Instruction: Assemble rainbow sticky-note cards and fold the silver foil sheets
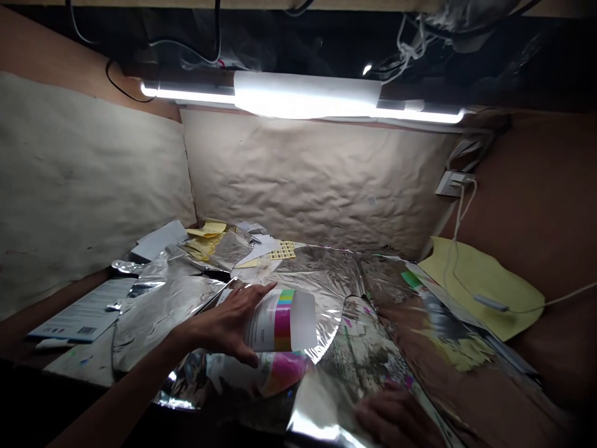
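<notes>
My left hand [226,320] spans a white printed carton [268,326] with its thumb and fingers on opposite edges. Bands of green, yellow, blue, magenta and brown run across the carton, and its right end shows a plain white surface. Beneath it, the shiny silver sheeting [326,317] mirrors the colours. At the lower right my right hand [396,414] is dim and smeared by motion, so its fingers cannot be made out. A pale, glossy silver sheet [326,407] lies just left of that hand; whether the two touch is unclear.
Papers and yellow sheets [205,230] crowd the back left, beside a yellow label sheet [283,250]. A printed blue-edged board [86,311] lies at left. Yellow paper [485,280] and a white cable [459,218] are at right. A tube light [305,96] hangs low overhead.
</notes>
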`<state>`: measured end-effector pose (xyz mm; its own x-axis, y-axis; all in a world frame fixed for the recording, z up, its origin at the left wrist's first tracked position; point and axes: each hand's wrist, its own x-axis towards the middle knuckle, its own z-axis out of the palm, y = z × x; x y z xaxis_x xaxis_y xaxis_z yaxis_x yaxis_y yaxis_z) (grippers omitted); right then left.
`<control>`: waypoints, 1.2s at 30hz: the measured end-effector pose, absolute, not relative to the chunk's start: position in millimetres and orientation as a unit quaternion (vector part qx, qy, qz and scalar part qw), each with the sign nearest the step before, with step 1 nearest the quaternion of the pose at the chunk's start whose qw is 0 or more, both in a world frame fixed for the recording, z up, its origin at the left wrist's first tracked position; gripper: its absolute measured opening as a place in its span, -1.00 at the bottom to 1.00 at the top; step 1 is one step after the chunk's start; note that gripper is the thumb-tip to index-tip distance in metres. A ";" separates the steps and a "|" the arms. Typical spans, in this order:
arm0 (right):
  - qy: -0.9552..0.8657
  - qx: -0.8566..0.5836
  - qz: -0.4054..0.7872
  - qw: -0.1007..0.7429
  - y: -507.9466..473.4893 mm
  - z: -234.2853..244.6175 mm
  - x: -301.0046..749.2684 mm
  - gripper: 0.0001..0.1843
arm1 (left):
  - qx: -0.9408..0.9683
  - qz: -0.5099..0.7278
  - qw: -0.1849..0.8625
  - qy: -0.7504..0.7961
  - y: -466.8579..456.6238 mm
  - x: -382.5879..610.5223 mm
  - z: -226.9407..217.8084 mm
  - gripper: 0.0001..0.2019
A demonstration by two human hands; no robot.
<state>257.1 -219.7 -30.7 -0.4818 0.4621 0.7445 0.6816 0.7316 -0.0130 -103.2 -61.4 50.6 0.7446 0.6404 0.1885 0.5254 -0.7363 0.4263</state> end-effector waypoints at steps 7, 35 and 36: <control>-0.790 -0.364 -0.199 0.452 -201.1 27.0 284.3 -0.57 | 0.908 0.149 0.256 0.296 -69.5 -89.7 53.3 0.30; -0.705 -0.516 0.081 0.480 -147.2 24.8 259.9 -0.63 | 0.915 0.167 -0.025 0.366 -87.9 -24.5 40.8 0.31; -0.640 -0.542 0.177 0.515 -144.0 23.1 258.1 -0.60 | 0.906 0.177 -0.053 0.381 -86.9 -22.3 37.5 0.31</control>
<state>258.1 -144.0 23.1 0.1180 0.8757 0.4683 0.5114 0.3507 -0.7845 -22.3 -86.9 37.5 0.6469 0.6716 0.3612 0.7089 -0.7042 0.0398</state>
